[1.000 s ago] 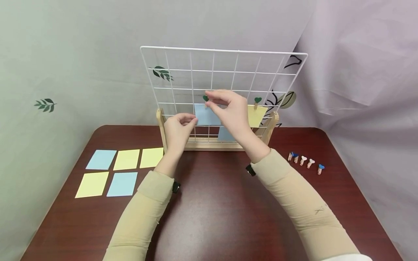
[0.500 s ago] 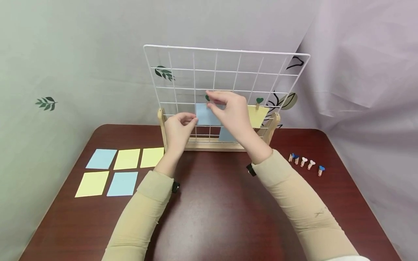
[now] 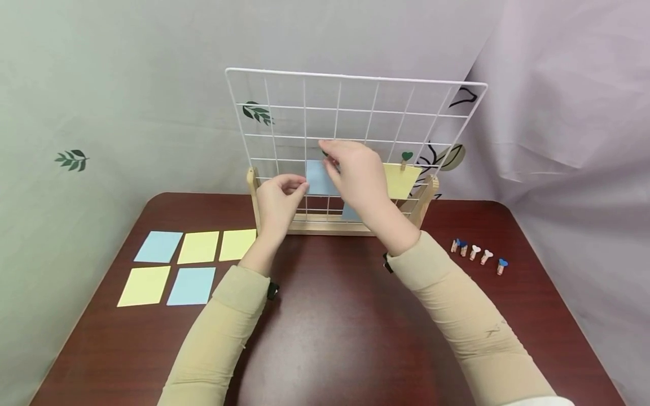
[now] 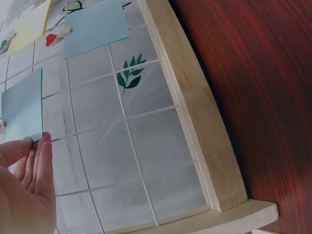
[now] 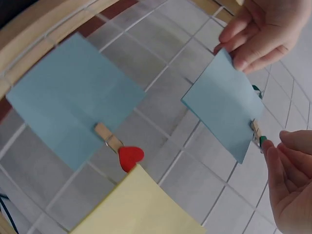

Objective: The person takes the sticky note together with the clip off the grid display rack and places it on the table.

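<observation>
Against the middle of the white wire grid panel (image 3: 355,113), the left hand (image 3: 276,203) pinches the lower left corner of a blue paper square (image 5: 225,105) between thumb and curled fingers (image 4: 36,158), keeping the sheet flat on the wires. At the sheet's top edge sits a small wooden clothespin with a green heart (image 5: 257,134), and the right hand (image 3: 358,175) has its fingertips (image 5: 278,148) bunched right at that clip; whether they squeeze it or only touch it cannot be told, since in the head view the hand covers the clip almost wholly. Lower on the grid, partly behind the right hand, a second blue sheet (image 5: 73,100) hangs from a red-heart clothespin (image 5: 122,148). Toward the grid's right side a yellow sheet (image 3: 401,180) hangs from another green-heart clothespin (image 3: 405,158). The panel stands upright in a pale wooden base (image 3: 325,225) near the far edge of the dark red-brown desk (image 3: 330,338), about midway along it. Near the desk's left edge five loose paper squares lie flat in two rows: blue (image 3: 158,246), yellow (image 3: 198,247) and yellow (image 3: 237,244) behind, yellow (image 3: 144,285) and blue (image 3: 190,285) in front. Close to the right edge a short row of spare heart clothespins (image 3: 477,254) lies well apart from both hands. Both forearms wear beige sleeves (image 3: 223,327).
</observation>
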Motion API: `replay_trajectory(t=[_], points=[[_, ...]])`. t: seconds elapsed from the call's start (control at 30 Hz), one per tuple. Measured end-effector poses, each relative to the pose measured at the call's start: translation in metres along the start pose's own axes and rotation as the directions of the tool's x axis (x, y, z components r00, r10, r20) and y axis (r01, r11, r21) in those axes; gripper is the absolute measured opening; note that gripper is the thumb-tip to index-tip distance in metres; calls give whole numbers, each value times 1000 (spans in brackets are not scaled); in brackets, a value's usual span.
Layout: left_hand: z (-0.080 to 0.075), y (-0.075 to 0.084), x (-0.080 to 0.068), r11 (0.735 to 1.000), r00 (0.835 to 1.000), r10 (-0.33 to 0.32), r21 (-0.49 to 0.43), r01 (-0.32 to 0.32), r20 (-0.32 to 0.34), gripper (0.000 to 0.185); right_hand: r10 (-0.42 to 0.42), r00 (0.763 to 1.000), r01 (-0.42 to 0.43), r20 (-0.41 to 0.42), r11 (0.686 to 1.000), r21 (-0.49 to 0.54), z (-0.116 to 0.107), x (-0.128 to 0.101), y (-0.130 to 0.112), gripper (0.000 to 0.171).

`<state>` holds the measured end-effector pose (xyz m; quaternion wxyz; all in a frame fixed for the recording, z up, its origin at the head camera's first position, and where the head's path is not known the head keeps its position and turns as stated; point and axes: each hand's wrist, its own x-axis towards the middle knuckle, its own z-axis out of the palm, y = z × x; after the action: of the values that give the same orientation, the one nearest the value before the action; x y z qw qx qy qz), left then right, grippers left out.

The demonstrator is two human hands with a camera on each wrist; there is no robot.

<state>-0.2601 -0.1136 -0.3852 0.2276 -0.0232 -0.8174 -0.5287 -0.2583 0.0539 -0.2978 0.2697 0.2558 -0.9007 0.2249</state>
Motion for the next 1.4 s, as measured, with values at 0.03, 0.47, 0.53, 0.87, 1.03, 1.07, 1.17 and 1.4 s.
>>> replay_trajectory(t=[0.03, 0.47, 0.53, 0.87, 1.03, 1.07, 1.17, 1.4], points=[[0, 0, 0, 1000, 1000, 2, 3, -2, 1, 14, -14, 1000, 14, 0, 1000, -23, -1, 0, 0, 31], [1, 0, 1, 1000, 1000, 6, -2, -6, -3, 14, -4, 1000, 4, 15, 1000, 17, -6, 5, 7, 24], [2, 0, 2, 1000, 1000, 9, -5, -9, -3, 14, -3, 1000, 4, -17, 1000, 14, -3, 3, 8, 23], [4, -3, 2, 1000, 1000, 6, -5, -6, -11, 14, 145, 945, -23, -294, 924, 381, 25, -7, 19, 13], [4, -3, 2, 1000, 1000, 10, -12, -11, -14, 14, 302, 896, -114, -327, 865, 488, 32, -14, 16, 12], [4, -3, 1, 1000, 1000, 10, -12, -11, -14, 14, 326, 887, -132, -327, 857, 498, 33, -15, 15, 14], [5, -3, 2, 1000, 1000, 14, -19, -14, -10, 14, 368, 879, -167, -304, 834, 526, 33, -16, 15, 18], [5, -1, 3, 1000, 1000, 10, -27, -10, -10, 13, 425, 897, -272, -120, 745, 609, 22, -5, 11, 25]])
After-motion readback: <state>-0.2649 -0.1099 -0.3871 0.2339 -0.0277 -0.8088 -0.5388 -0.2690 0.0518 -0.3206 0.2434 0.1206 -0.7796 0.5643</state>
